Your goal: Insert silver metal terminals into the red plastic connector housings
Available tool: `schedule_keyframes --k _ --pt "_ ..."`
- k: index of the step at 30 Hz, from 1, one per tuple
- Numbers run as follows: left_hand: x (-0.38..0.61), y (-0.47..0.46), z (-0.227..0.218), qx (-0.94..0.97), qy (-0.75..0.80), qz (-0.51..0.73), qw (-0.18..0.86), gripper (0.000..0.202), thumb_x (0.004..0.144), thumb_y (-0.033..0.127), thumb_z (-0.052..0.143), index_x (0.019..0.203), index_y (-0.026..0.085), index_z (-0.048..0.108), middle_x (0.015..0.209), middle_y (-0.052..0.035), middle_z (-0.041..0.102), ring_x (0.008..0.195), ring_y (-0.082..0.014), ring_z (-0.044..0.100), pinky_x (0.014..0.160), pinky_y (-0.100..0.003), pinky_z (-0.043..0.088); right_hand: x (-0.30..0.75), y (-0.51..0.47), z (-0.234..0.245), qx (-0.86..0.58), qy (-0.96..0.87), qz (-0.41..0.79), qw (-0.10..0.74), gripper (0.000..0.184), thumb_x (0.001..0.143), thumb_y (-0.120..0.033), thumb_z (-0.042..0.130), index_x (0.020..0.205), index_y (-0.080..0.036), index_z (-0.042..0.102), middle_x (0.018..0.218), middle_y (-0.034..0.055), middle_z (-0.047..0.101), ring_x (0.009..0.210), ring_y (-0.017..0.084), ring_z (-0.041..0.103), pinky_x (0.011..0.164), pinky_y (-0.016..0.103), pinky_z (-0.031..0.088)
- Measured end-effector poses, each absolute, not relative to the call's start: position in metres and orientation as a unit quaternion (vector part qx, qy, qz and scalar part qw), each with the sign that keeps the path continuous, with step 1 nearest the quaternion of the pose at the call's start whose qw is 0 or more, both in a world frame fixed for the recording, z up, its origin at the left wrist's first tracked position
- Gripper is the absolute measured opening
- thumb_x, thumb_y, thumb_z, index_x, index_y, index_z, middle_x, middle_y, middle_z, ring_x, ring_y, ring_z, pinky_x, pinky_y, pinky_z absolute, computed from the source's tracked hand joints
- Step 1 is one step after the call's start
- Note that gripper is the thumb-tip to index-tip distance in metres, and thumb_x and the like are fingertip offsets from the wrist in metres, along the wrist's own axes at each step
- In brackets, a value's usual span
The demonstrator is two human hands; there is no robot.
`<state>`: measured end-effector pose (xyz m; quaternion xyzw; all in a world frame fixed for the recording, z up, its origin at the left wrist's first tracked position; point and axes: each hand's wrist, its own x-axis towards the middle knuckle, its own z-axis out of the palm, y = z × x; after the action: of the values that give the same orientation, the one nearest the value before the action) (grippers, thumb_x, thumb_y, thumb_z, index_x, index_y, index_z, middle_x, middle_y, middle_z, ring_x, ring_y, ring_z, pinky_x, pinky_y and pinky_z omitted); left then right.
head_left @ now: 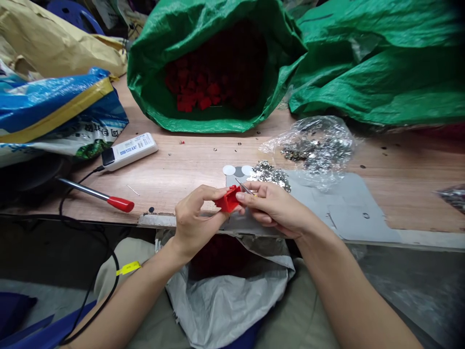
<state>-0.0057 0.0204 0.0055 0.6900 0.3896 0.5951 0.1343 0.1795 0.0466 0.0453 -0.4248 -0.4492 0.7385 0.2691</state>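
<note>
A small red plastic housing (227, 200), hollow and with its open side turned to the right, sits between the thumb and fingers of my left hand (192, 215). My right hand (272, 204) pinches a thin, pointed metal tool (244, 186); its exact kind cannot be made out. The right fingertips are close against the housing's open side, and some are hidden behind it. Just beyond my right hand lies a heap of small shiny metal pieces (271, 174) on a grey mat (308, 213) at the table's front edge.
A clear plastic bag (319, 148) holds more metal pieces. Behind stands an open green sack (152, 92) with red parts (192, 89). A grey sack (236, 300) lies open on my lap. Left are a red-handled metal rod (119, 203), a white device (132, 151) and a cable (112, 252).
</note>
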Motion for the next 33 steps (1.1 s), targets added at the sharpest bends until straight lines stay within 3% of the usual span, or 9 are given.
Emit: schedule_keyframes --k 6,12,18,22,28,31,33 --pt "-0.007 0.019 0.007 0.658 0.419 0.597 0.188 0.035 0.069 0.018 0.086 0.095 0.019 0.064 0.092 -0.0023 0.073 0.087 -0.017 0.072 0.074 -0.028 0.059 0.186 0.048 0.046 -0.425 -0.504 0.699 0.277 0.038 0.082 -0.051 0.072 0.086 -0.013 0.067 0.08 0.0051 0.068 0.041 0.003 0.032 0.036 0.019 0.014" --pt "-0.008 0.019 0.007 0.709 0.367 0.586 0.137 0.034 0.071 0.01 0.082 0.098 0.019 0.064 0.094 -0.003 0.074 0.089 -0.0171 0.073 0.076 -0.028 0.06 0.18 0.043 0.04 -0.466 -0.592 0.574 0.321 0.042 0.081 -0.05 0.074 0.069 -0.015 0.055 0.06 -0.0019 0.053 0.047 0.006 0.036 0.041 0.018 0.023" --pt "-0.007 0.017 0.01 0.692 0.388 0.593 0.137 0.034 0.071 0.014 0.084 0.097 0.019 0.064 0.094 -0.0033 0.074 0.088 -0.0174 0.073 0.075 -0.028 0.06 0.187 0.041 0.042 -0.417 -0.529 0.677 0.296 0.043 0.088 -0.055 0.065 0.077 -0.014 0.062 0.054 -0.0027 0.051 0.039 0.004 0.03 0.038 0.019 0.018" --pt "-0.007 0.016 0.008 0.695 0.364 0.598 0.164 0.038 0.068 0.008 0.084 0.097 0.019 0.064 0.093 -0.0029 0.074 0.086 -0.0166 0.072 0.074 -0.027 0.06 0.187 0.038 0.046 -0.421 -0.51 0.691 0.291 0.038 0.078 -0.048 0.078 0.086 -0.014 0.064 0.071 0.0024 0.064 0.039 0.003 0.034 0.035 0.017 0.016" --pt "-0.01 0.013 0.01 0.663 0.303 0.613 0.304 0.046 0.06 0.002 0.086 0.094 0.02 0.062 0.092 -0.004 0.074 0.086 -0.0192 0.072 0.074 -0.03 0.062 0.185 0.031 0.043 -0.349 -0.4 0.814 0.236 0.038 0.075 -0.042 0.082 0.088 -0.013 0.061 0.057 -0.0034 0.055 0.036 0.0 0.022 0.033 0.015 0.01" --pt "-0.01 0.012 0.014 0.633 0.322 0.605 0.361 0.044 0.06 0.005 0.088 0.092 0.02 0.062 0.09 -0.0037 0.073 0.084 -0.0175 0.071 0.072 -0.026 0.061 0.191 0.03 0.044 -0.355 -0.421 0.804 0.225 0.039 0.077 -0.044 0.08 0.092 -0.013 0.062 0.061 -0.0008 0.058 0.037 0.0 0.022 0.034 0.016 0.009" --pt "-0.01 0.011 0.017 0.616 0.361 0.592 0.374 0.039 0.063 0.01 0.088 0.091 0.02 0.063 0.089 -0.0032 0.073 0.082 -0.0159 0.071 0.072 -0.024 0.06 0.199 0.033 0.047 -0.428 -0.48 0.72 0.26 0.045 0.08 -0.05 0.076 0.103 -0.013 0.065 0.065 0.0011 0.061 0.037 0.002 0.025 0.036 0.018 0.013"
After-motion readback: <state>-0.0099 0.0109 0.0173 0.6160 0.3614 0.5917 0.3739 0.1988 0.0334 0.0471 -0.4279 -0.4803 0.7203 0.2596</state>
